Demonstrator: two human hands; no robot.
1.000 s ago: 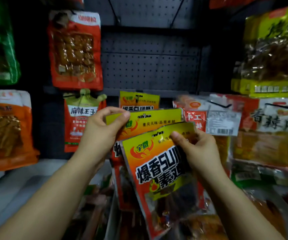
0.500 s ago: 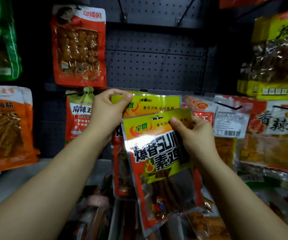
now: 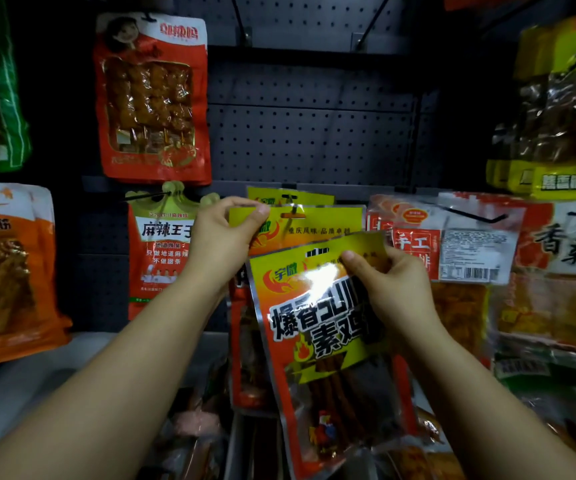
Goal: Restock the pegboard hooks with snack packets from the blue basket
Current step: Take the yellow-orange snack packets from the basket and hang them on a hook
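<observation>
Left hand (image 3: pixel 226 240) pinches the hung packet (image 3: pixel 309 225) at its top corner; right hand (image 3: pixel 392 292) grips the front packet (image 3: pixel 317 334).

Left hand (image 3: pixel 222 242) and its yellow packet (image 3: pixel 309 226) now higher, at the hook (image 3: pixel 293 210).

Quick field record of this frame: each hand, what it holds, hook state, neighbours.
left hand: pinches top corner of rear yellow packet
right hand: grips top of front yellow packet
hook: rear packet's hole at it; seating unclear
front packet: off the hook, tilted
left neighbour: red packet with white label, hanging
pegboard: bare above
</observation>
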